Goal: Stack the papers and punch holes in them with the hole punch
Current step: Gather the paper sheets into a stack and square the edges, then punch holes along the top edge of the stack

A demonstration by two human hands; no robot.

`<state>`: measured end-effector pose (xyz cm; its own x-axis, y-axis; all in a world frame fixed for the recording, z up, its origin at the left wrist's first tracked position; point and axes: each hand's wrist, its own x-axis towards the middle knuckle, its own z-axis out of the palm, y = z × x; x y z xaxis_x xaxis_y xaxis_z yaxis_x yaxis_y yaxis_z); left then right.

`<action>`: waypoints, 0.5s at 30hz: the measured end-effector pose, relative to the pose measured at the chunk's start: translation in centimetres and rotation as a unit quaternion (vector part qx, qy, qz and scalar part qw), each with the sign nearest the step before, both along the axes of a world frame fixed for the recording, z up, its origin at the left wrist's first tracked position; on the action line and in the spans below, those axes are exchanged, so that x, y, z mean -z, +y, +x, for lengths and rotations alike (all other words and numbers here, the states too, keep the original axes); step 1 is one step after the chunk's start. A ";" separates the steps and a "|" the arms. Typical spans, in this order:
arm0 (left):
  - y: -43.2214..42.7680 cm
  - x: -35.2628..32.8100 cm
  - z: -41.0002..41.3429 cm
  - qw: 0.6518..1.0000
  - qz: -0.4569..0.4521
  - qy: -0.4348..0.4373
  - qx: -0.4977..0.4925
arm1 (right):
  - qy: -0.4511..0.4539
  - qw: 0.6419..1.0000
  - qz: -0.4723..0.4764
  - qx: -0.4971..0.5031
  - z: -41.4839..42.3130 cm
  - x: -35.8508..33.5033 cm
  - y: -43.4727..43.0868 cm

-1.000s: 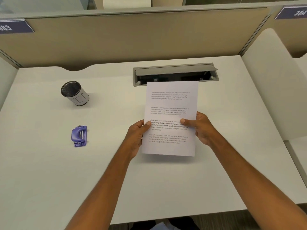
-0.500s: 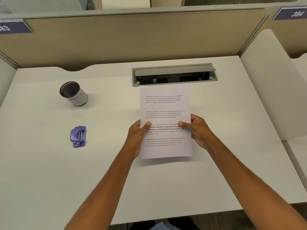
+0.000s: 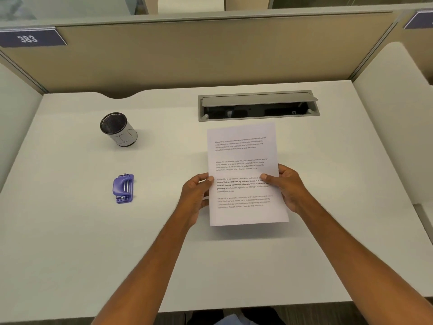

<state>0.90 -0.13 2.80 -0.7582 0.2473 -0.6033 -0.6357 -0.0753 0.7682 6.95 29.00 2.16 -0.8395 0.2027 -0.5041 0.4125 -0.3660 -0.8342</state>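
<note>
Pulling the papers (image 3: 243,160) nearer, off the slot (image 3: 257,105).
Pinching both side edges over the table (image 3: 70,242) with fingers (image 3: 209,178) of left hand (image 3: 195,198) and right hand (image 3: 290,188); seems neat enough for the hole punch (image 3: 123,188), well apart.

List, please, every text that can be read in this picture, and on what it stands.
"383": purple sign on the partition.
"Defined by a slower pace", "strong community bonds": bold lines on the papers.
Other print on the papers: too blurred to read.
Sign at the right: number cut off.
</note>
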 end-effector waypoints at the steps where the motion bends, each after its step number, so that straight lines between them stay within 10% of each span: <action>1: -0.8 0.0 -0.2 1.000 -0.005 0.007 -0.011 | -0.001 1.000 0.001 0.000 0.0 0.1 0.1; 15: -16.6 -0.8 -5.4 0.950 -0.247 0.116 -0.155 | -0.017 1.000 0.024 -0.002 0.5 1.4 -0.2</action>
